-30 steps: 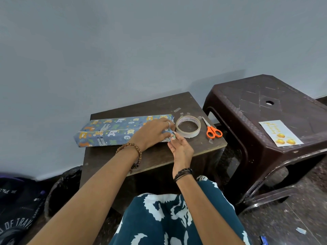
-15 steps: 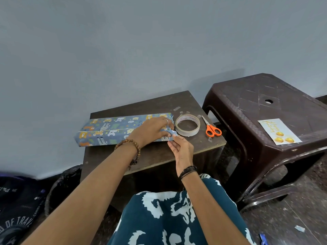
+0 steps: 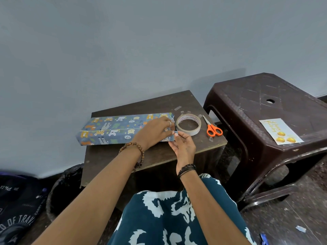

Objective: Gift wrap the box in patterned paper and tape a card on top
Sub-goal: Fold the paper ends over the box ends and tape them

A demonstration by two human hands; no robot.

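Box point(image 3: 113, 129) paper blue, cartoon animals (orange, white, green). Scissors point(image 3: 213, 129) orange-handled. Card point(image 3: 280, 131) pale, yellow balls. Counter point(image 3: 159, 152) dark brown.

One cam only, head-worn, wide-angle. Looks fwd and down from above the lap onto small wooden table point(image 3: 159, 156), close in; grey wall point(image 3: 141, 50) fills upper half, plastic stool point(image 3: 265, 106) at right.
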